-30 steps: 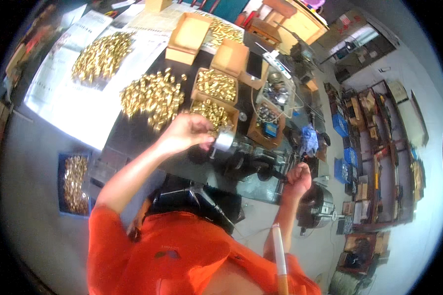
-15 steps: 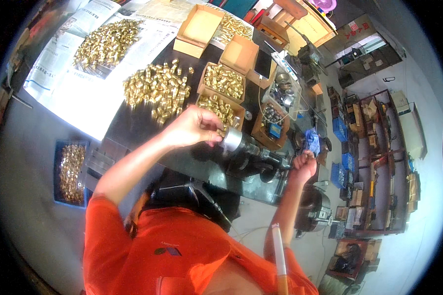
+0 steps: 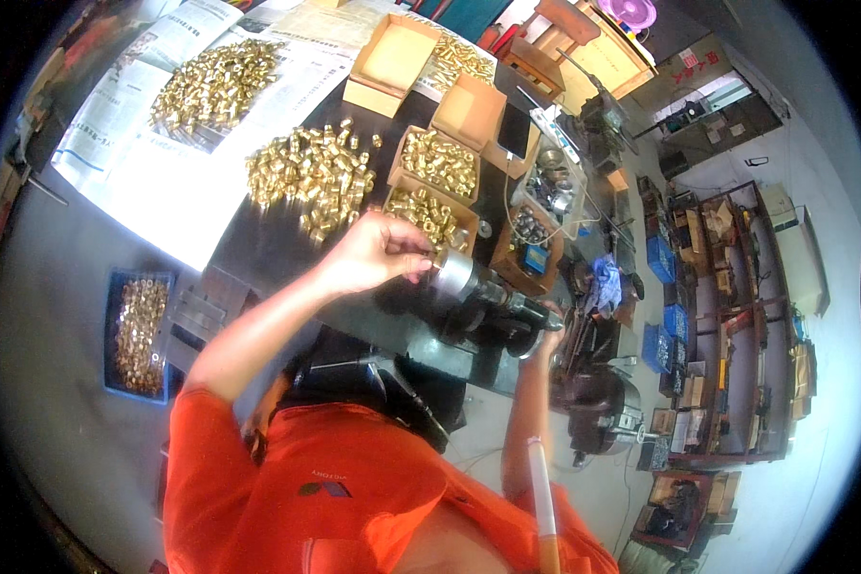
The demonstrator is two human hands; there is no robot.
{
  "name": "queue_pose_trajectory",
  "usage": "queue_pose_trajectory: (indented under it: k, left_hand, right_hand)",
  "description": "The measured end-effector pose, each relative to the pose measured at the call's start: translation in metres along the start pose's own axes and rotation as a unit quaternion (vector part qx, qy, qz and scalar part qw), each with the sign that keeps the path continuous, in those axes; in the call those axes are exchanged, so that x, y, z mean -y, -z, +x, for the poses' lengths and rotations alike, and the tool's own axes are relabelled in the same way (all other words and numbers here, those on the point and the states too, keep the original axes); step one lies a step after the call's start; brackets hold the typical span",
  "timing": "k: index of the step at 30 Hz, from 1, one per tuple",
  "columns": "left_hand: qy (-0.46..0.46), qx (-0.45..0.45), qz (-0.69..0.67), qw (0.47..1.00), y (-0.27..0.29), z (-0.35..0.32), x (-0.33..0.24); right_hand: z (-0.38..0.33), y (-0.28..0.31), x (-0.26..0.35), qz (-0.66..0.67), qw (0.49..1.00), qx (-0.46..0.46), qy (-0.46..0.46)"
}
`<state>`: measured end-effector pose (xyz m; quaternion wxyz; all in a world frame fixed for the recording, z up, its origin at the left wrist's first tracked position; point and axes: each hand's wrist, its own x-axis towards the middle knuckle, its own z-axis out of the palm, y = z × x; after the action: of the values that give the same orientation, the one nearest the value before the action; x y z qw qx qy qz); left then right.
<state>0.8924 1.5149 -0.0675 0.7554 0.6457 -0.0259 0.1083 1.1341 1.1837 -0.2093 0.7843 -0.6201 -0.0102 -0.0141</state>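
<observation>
My left hand [image 3: 378, 256] is pinched at the silver round chuck [image 3: 452, 274] of a small dark bench machine [image 3: 488, 301]. A sliver of gold colour shows between the fingertips and the chuck face, a small brass fitting [image 3: 437, 258] mostly covered by the fingers. At the machine's other end, my right hand [image 3: 550, 335] is closed around its end handle; the machine hides part of the fingers. Just beyond my left hand stands a cardboard box of brass fittings [image 3: 427, 218], with a second filled box [image 3: 438, 163] behind it.
Loose brass fittings [image 3: 311, 177] lie heaped on the dark bench, and another heap [image 3: 215, 86] sits on newspaper. A blue crate [image 3: 142, 335] of brass parts stands low at the left. Beyond the machine are a tray of metal parts [image 3: 555, 182], a blue cloth [image 3: 604, 284] and a phone [image 3: 514, 129].
My right hand has moved left, from out by the blue cloth in to the machine's end. The left hand stays at the chuck. The view has shifted slightly.
</observation>
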Motion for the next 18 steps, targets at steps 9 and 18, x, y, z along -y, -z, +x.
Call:
queue_pose_trajectory:
  k: [9, 18]
  left_hand:
    - [-0.014, -0.017, -0.032, 0.999, -0.002, -0.002, 0.009]
    - [-0.001, -0.028, -0.019, 0.999, -0.008, 0.001, 0.007]
  right_hand:
    - [-0.113, -0.018, 0.119, 0.115, 0.986, 0.093, -0.073]
    - [-0.086, -0.059, 0.151, 0.129, 0.989, 0.065, 0.032]
